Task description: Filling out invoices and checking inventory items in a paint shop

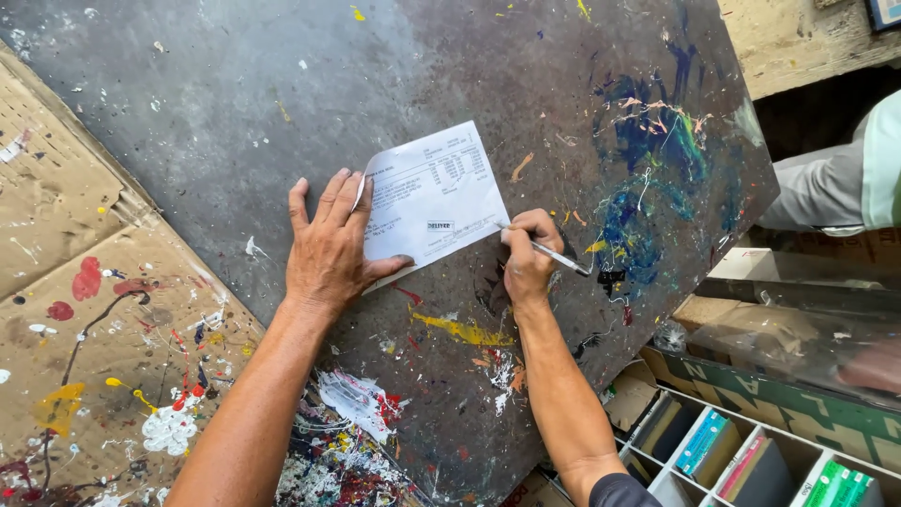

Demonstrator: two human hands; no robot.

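My left hand (328,249) is flat, pinning the printed receipt (432,197) to the paint-splattered tabletop (235,113) (palm over its left edge). My right hand (527,258), pinching a pen (554,253), sits right of the receipt, tip touching its lower right edge.

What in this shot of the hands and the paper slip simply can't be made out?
All in the head view:
- Paper slip: its left edge is covered by the left hand; the print is too small to make out.
- Pen: the right hand hides part of its barrel.
- Person at right: only a sleeve shows, cut off by the frame edge.
- Shelf boxes: cut off by the bottom edge.
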